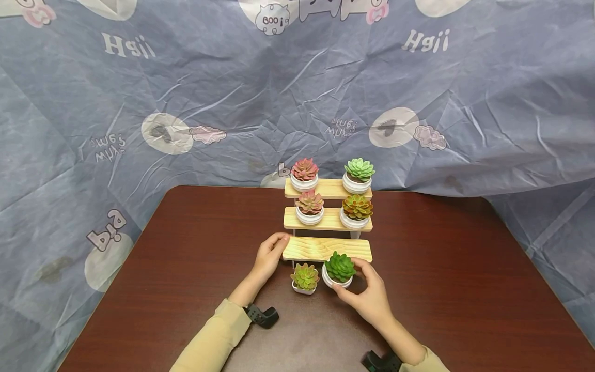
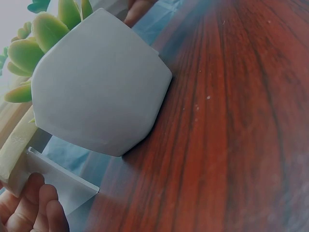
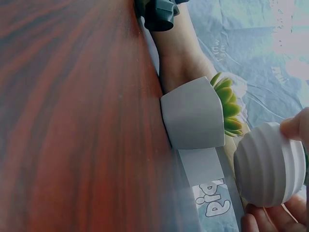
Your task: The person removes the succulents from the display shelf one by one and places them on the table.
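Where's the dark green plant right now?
In the head view, the dark green plant is in the person's right hand, by the front edge of the lowest shelf and just right of the yellow-green plant.

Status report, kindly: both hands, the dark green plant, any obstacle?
Left hand holds lowest shelf by its left end. Right hand holds dark green plant, raised off table. Possible obstacle: yellow-green plant before the shelf.

Stand (image 1: 316, 249) on table (image 1: 441, 289), succulents (image 1: 357, 206) on upper tiers (image 1: 331, 219), held pot (image 3: 268, 164) right of front pot (image 3: 194, 117)
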### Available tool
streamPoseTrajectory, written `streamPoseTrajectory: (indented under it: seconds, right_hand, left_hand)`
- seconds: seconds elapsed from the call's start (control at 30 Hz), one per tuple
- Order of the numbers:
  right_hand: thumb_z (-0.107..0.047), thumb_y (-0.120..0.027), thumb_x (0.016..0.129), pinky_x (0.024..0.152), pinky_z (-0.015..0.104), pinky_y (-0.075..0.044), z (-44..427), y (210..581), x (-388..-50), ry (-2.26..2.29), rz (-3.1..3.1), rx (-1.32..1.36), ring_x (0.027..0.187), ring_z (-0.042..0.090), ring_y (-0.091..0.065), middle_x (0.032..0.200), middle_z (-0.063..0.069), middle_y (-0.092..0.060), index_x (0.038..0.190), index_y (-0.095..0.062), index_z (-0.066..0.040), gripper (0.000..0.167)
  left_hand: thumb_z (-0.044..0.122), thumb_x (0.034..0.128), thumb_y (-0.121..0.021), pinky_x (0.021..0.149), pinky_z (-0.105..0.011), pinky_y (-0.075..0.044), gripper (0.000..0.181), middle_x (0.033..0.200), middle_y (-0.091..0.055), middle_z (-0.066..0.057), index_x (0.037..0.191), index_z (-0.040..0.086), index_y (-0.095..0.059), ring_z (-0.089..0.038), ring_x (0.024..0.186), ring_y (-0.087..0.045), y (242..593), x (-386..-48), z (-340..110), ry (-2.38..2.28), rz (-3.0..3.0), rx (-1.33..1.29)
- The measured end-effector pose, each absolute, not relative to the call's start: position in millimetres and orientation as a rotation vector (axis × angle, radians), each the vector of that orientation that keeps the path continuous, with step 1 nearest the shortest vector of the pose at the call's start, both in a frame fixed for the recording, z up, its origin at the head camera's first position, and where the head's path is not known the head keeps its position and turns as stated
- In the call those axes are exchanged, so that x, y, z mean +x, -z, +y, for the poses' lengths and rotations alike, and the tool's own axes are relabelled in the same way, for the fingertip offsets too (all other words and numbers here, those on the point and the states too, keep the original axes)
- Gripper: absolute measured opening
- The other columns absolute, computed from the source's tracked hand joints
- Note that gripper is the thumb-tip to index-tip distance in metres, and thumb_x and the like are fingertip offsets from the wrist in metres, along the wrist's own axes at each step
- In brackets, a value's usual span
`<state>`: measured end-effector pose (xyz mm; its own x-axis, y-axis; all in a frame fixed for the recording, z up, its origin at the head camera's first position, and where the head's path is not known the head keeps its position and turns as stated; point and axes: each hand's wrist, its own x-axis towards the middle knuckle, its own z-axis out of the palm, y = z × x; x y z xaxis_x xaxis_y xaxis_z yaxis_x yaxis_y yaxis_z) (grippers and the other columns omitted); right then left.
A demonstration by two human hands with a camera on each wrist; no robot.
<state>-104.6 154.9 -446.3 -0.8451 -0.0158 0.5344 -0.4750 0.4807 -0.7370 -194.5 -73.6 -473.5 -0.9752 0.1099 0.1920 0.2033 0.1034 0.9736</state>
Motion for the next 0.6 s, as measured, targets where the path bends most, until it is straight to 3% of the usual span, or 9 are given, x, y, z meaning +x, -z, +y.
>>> streamPoseTrajectory:
  seconds: [0.13, 0.37, 0.6]
  right_hand:
    - [0.004, -0.085, 0.055, 0.080, 0.019, -0.044, 157, 447, -104, -1.333, -2.286, 0.419, 0.090, 0.010, -0.058, 0.104, 0.015, -0.063, 0.108, -0.060, 0.005, 0.058]
    - [0.001, -0.085, 0.057, 0.077, 0.041, -0.047, 158, 449, -103, -1.315, -2.382, 0.395, 0.086, 0.014, -0.060, 0.103, 0.011, -0.063, 0.107, -0.060, 0.002, 0.056]
    - [-0.005, -0.086, 0.059, 0.077, 0.042, -0.047, 166, 476, -113, -1.295, -2.427, 0.401, 0.087, 0.013, -0.061, 0.105, 0.006, -0.063, 0.110, -0.059, -0.004, 0.059]
  left_hand:
    - [0.013, 0.0989, -0.050, 0.061, -0.027, -0.042, 0.023, 0.071, -0.053, -0.002, 0.103, -0.005, -0.064, -0.008, 0.062, -0.048, 474, -195, -73, 2.034, -2.274, -0.331]
    - [0.013, 0.0988, -0.050, 0.063, -0.026, -0.042, 0.023, 0.073, -0.054, -0.003, 0.103, -0.004, -0.064, -0.008, 0.065, -0.049, 473, -194, -74, 2.017, -2.275, -0.337]
    - [0.013, 0.0986, -0.050, 0.068, -0.024, -0.042, 0.023, 0.082, -0.058, -0.007, 0.104, -0.004, -0.064, -0.010, 0.073, -0.050, 473, -194, -74, 2.008, -2.278, -0.336]
